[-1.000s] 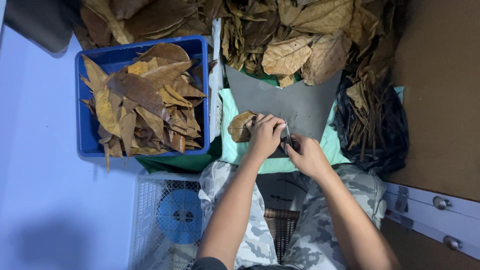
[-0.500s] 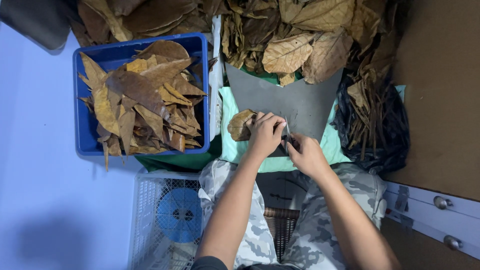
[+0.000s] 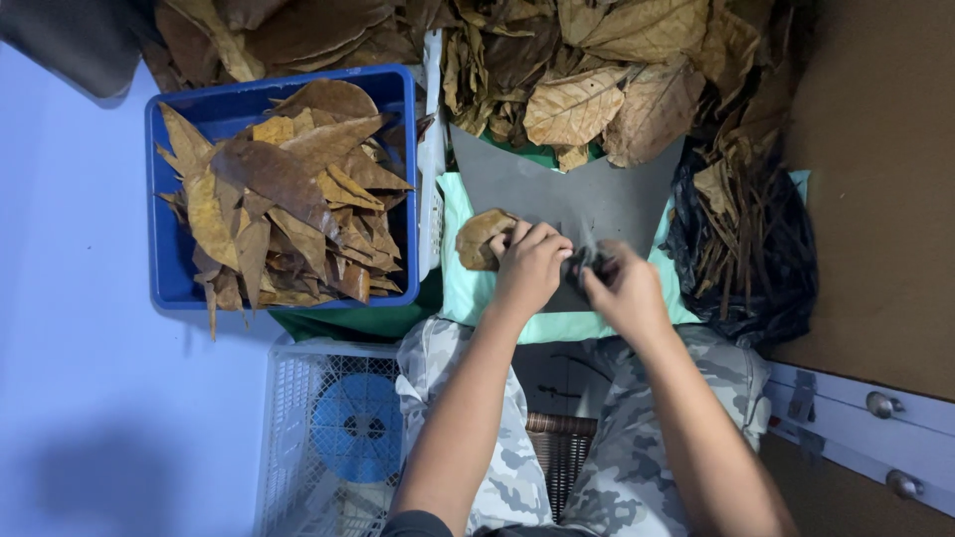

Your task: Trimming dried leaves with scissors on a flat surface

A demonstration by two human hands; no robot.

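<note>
Left hand (image 3: 530, 267) pinching dried brown leaf (image 3: 480, 239) at nine o'clock; right hand (image 3: 619, 288) clenched around dark tool (image 3: 582, 264). Brittle leaf likely tearing under pressure.

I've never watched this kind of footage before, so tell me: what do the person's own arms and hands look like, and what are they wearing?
Both arms are bare from above the elbow down to the fingers. The left hand and right hand wear no gloves, and no rings, watch or bracelet can be seen. A bit of dark short sleeve shows at the left upper arm. Below the arms are grey camouflage trousers.
</note>
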